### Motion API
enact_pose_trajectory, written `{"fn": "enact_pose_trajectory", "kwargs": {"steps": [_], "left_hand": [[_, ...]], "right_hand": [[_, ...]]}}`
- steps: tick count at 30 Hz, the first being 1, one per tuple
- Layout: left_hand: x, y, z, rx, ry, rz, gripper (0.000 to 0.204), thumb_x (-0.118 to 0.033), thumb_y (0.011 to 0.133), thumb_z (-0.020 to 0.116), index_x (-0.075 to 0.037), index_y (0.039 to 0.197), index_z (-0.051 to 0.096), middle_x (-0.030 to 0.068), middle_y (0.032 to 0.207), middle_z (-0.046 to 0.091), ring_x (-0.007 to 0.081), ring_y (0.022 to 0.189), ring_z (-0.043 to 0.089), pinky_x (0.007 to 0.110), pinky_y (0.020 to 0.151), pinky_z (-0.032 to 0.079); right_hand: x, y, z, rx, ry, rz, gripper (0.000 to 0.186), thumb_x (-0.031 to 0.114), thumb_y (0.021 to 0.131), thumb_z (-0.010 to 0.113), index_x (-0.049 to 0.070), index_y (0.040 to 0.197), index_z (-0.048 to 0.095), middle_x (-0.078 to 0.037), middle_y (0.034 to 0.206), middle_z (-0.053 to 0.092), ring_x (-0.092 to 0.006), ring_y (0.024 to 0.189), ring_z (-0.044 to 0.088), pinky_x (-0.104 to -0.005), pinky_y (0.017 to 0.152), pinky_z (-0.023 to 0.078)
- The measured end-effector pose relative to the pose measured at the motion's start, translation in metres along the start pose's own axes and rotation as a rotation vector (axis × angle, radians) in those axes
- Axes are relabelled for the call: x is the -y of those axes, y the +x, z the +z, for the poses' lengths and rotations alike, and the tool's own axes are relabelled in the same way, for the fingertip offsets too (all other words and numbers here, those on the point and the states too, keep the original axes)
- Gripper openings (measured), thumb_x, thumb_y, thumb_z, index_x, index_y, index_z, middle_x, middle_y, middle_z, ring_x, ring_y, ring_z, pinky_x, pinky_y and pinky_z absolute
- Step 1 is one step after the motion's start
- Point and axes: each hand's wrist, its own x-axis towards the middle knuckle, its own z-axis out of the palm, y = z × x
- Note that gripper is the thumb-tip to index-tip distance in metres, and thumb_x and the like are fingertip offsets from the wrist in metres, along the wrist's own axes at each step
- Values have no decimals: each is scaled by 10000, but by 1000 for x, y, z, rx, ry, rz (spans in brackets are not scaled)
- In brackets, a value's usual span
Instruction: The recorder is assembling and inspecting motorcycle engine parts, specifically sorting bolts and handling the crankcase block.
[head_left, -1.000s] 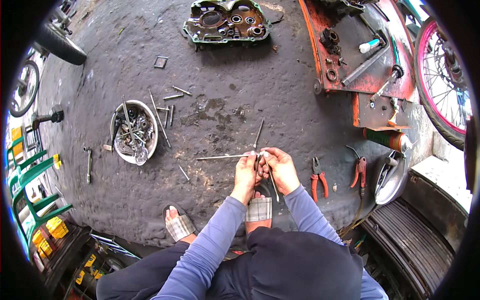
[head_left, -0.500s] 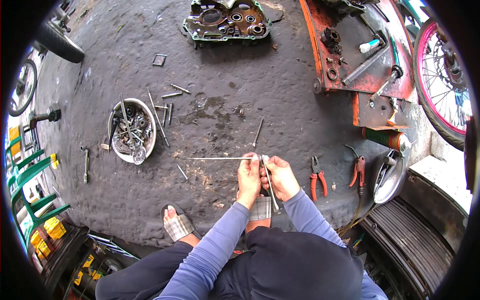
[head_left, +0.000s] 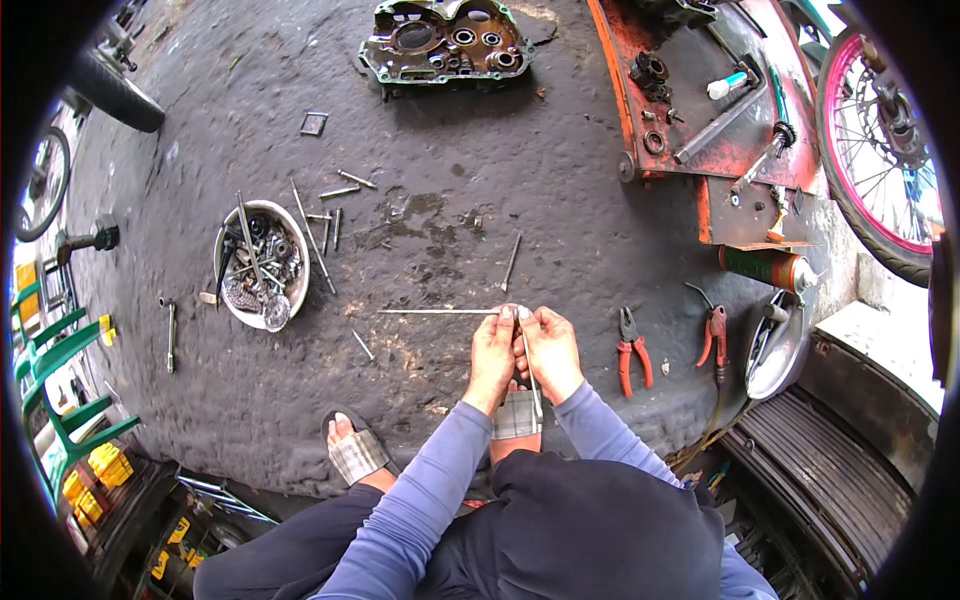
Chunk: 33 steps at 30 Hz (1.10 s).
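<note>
Both my hands are closed and meet fingertip to fingertip, low over the dark floor. Out of my left hand [head_left: 492,352] a thin metal rod [head_left: 435,311] points level to the left. My right hand [head_left: 553,350] grips a second metal rod [head_left: 532,385], which runs down toward my right sandal [head_left: 516,414]. Fingers hide the upper ends of both rods, so whether they touch there I cannot tell. Just beyond my hands lies a long bolt [head_left: 512,262], and a shorter thin pin [head_left: 363,345] is on the floor to the left.
At left stands a white bowl [head_left: 303,284] of metal parts, with several bolts beside it. Red-handled pliers [head_left: 634,366] and a red air gun [head_left: 713,340] lie right. An engine casing [head_left: 445,70] is at the back, a red metal stand [head_left: 610,90] at far right.
My right hand has turned and drawn closer to the left, and its rod's lower end has swung left. The left-hand rod still points left. The view has shifted slightly.
</note>
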Motion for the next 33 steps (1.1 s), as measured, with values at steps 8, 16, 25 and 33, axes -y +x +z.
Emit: {"fn": "enact_pose_trajectory", "kwargs": {"steps": [8,16,25,33], "left_hand": [[8,9,2,-61,133,201,389,-347,1045,445,-40,1172,648,-38,779,583,45,677,508,209,607,454],[-7,10,-15,-75,40,129,415,-337,1057,405,-16,1157,648,-28,742,572,49,644,495,222,565,431],[-15,11,-14,-184,71,116,407,-344,1045,434,-28,1058,690,-65,616,475,37,525,392,223,470,321],[-18,-9,9,-213,-101,28,504,-467,1016,454,-12,1029,672,-45,592,482,57,530,430,236,488,379]], "right_hand": [[-25,6,4,-62,-151,-336,243,184,989,563,65,790,491,-13,608,545,-59,507,497,-238,424,389],[-12,-30,16,-6,-486,-529,274,107,969,467,37,1210,578,-258,927,665,-401,886,677,-430,747,530],[-34,-22,18,51,-560,-682,404,14,909,478,-32,1309,507,-262,925,641,-410,821,649,-419,742,523],[-44,-22,6,-10,-622,-865,391,73,942,489,9,1327,488,-232,864,639,-405,783,650,-431,700,518]]}}
